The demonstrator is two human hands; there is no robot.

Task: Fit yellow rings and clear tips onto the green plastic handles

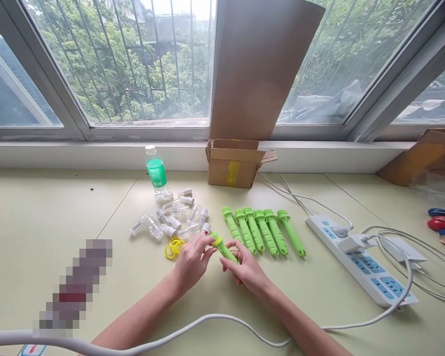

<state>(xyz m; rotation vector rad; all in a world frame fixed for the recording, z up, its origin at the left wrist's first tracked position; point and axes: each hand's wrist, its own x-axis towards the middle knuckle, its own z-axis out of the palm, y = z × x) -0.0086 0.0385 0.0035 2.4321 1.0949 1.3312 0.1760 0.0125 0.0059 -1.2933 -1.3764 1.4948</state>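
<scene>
My right hand (245,269) holds a green plastic tube (225,250) by its shaft, tilted with the threaded head pointing up-left. A yellow ring sits around that head, and the fingers of my left hand (193,261) pinch it there. Just left of my left hand lie loose yellow rings (173,246) on the table. Behind them is a scatter of small clear vials (170,217) with white caps. To the right, several more green tubes (264,231) lie side by side in a row.
A water bottle with a green label (156,171) stands behind the vials. An open cardboard box (233,163) sits by the window sill. A white power strip (359,259) with cables lies at right, and a white cable (207,322) crosses the front over my arms.
</scene>
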